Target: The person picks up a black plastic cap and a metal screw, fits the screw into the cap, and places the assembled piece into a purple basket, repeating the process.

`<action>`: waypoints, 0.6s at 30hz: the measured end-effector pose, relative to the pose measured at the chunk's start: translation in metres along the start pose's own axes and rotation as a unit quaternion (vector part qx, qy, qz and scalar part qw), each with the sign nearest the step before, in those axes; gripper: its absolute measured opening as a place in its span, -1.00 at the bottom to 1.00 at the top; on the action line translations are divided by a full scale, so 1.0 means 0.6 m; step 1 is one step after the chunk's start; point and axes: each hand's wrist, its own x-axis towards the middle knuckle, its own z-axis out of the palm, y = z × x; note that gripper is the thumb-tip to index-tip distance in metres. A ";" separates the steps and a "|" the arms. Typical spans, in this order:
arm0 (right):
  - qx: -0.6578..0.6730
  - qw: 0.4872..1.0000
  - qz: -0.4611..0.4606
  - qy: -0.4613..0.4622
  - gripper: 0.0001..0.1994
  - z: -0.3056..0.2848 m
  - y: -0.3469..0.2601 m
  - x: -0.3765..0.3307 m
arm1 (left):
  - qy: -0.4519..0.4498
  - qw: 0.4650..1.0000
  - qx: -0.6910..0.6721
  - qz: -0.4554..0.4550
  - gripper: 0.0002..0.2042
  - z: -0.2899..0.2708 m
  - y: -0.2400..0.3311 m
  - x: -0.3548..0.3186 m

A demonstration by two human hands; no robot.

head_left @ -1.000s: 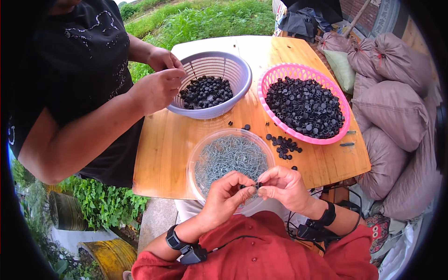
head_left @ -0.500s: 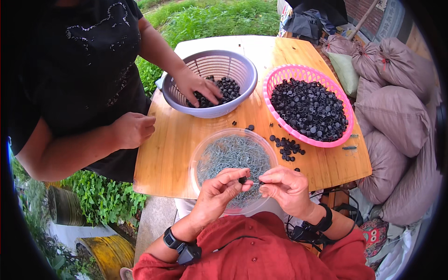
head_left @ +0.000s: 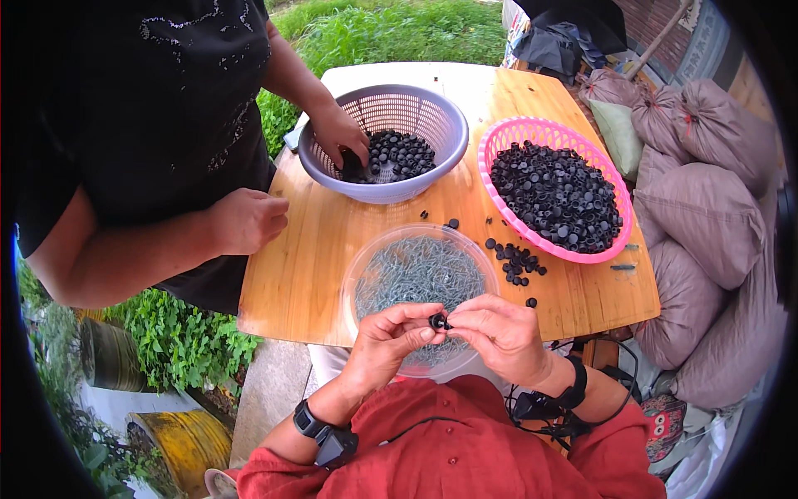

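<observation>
The left hand (head_left: 382, 341) pinches a round black plastic cap (head_left: 437, 320) between thumb and fingers, over the near side of a clear round tub (head_left: 350, 283) of grey metal screws (head_left: 420, 270). The right hand (head_left: 509, 339) is closed at the fingertips on a small dark piece (head_left: 448, 324) touching the cap; whether the two are separate parts is too small to tell for sure.

The cap looks light and stiff, probably smooth enough to slip or roll but hardly fragile. Its rim seems the best hold, with thumb and forefinger opposed and the face left free.

Loose black caps (head_left: 519, 262) lie on the wooden table (head_left: 287, 287), beside a pink basket (head_left: 490, 187) heaped with similar parts. A co-worker's hand (head_left: 337, 135) reaches into a purple basket (head_left: 399, 193).
</observation>
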 end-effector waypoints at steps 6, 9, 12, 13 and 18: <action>-0.035 0.999 -0.026 -0.012 -0.79 0.006 0.000 0.002 | 0.004 0.997 0.073 0.018 -0.72 0.008 0.010 -0.003; -0.047 0.998 -0.026 -0.015 -0.79 0.008 0.000 0.003 | 0.011 0.995 0.095 0.030 -0.72 0.010 0.011 -0.006; -0.054 0.998 -0.028 -0.018 -0.79 0.009 0.005 0.004 | 0.020 0.992 0.118 0.031 -0.73 0.010 0.011 -0.008; -0.055 0.998 -0.031 -0.019 -0.79 0.010 0.007 0.004 | 0.025 0.991 0.131 0.025 -0.74 0.010 0.011 -0.008; -0.043 0.999 -0.015 -0.029 -0.82 0.010 0.013 0.005 | 0.024 0.998 0.052 0.024 -0.78 0.004 0.003 -0.009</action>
